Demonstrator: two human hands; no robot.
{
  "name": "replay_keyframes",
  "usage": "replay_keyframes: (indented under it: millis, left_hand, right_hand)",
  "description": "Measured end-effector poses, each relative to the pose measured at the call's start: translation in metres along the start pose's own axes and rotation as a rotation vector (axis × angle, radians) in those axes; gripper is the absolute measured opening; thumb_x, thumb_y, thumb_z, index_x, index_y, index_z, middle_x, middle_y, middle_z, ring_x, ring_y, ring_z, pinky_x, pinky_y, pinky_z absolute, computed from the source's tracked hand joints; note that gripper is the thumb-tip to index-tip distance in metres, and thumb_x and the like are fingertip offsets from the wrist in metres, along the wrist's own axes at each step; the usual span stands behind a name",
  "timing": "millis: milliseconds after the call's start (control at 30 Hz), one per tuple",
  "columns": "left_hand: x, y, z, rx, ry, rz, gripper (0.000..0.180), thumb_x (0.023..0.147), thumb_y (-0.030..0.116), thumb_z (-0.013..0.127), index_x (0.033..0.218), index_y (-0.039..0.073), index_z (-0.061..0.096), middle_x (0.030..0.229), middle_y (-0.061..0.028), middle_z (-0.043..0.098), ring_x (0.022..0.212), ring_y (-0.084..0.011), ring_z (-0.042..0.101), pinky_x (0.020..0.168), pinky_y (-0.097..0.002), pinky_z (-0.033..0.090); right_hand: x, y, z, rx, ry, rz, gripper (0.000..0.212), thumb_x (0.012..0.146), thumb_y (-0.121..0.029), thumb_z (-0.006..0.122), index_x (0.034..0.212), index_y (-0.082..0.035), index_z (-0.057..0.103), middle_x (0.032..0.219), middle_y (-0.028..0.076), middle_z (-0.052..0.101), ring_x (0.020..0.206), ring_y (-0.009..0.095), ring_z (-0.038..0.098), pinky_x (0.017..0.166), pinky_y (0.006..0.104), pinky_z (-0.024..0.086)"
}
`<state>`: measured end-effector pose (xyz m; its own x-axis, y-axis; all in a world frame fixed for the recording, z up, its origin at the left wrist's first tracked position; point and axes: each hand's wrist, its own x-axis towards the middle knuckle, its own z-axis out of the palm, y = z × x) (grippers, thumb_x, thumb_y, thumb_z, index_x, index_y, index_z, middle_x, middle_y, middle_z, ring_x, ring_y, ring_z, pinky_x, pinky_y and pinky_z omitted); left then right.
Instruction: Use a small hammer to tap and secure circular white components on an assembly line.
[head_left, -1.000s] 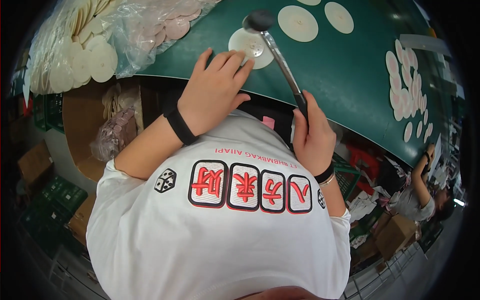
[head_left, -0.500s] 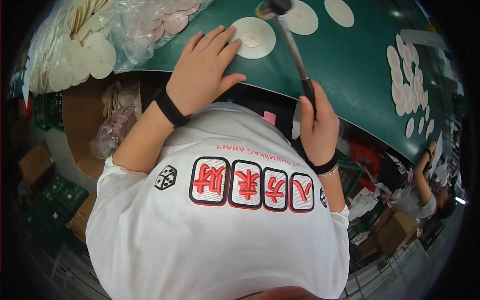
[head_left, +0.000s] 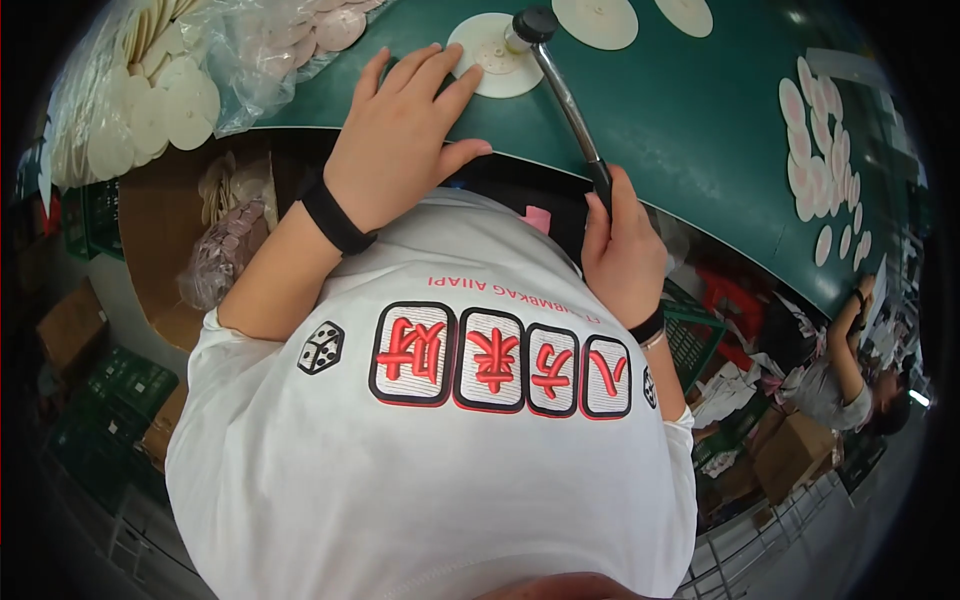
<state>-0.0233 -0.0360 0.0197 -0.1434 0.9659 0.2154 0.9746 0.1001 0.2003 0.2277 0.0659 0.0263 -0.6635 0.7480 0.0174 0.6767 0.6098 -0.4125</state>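
My right hand (head_left: 627,245) is wrapped round the black handle of a mallet (head_left: 572,105) with a metal shaft. Its head, black at one end and yellowish at the other, is at the right part of a cream round disc (head_left: 480,88); whether it touches cannot be told. On that disc a smaller round piece with a raised centre shows. Fingers spread, my left hand (head_left: 395,145) lies flat at the table edge, its fingertips on the disc's left rim. Two more cream discs, one (head_left: 597,22) beyond the mallet and another (head_left: 686,14) farther right, lie on the green table (head_left: 690,130).
Clear plastic bags of cream discs (head_left: 165,105) and pinkish discs (head_left: 335,30) crowd the far left. Scattered pale discs (head_left: 822,150) lie at the table's right. Beside the table stands a cardboard box (head_left: 150,240). Another person's arm (head_left: 842,350) reaches the right edge.
The mallet head has come down and to the left, over the disc. My right hand has dropped slightly. My left hand stays flat by the disc.
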Motion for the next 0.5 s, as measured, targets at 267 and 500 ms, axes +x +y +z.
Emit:
replay_keyframes:
  millis: [267,500]
  left_hand:
    - [-0.002,0.020,-0.006,-0.221,-0.117,0.020,0.060,0.089,0.039,0.076,0.137,0.007,0.059,0.145,-0.0122,0.055,0.138,-0.0297,0.049,0.118,-0.0528,0.032]
    - [-0.001,0.011,0.008,-0.066,0.017,0.045,0.063,0.088,0.039,0.076,0.137,0.005,0.058,0.145,-0.0121,0.055,0.139,-0.0287,0.049,0.117,-0.0538,0.033]
  right_hand:
    - [0.011,0.007,-0.009,0.188,-0.017,-0.020,0.032,0.103,-0.013,0.063,0.134,-0.003,0.061,0.082,0.019,0.068,0.065,0.031,0.066,0.062,0.0366,0.052]
    - [0.005,0.013,-0.009,0.291,0.165,-0.074,0.035,0.102,-0.012,0.064,0.136,-0.003,0.060,0.087,0.019,0.069,0.067,0.027,0.068,0.065,0.0347,0.053]
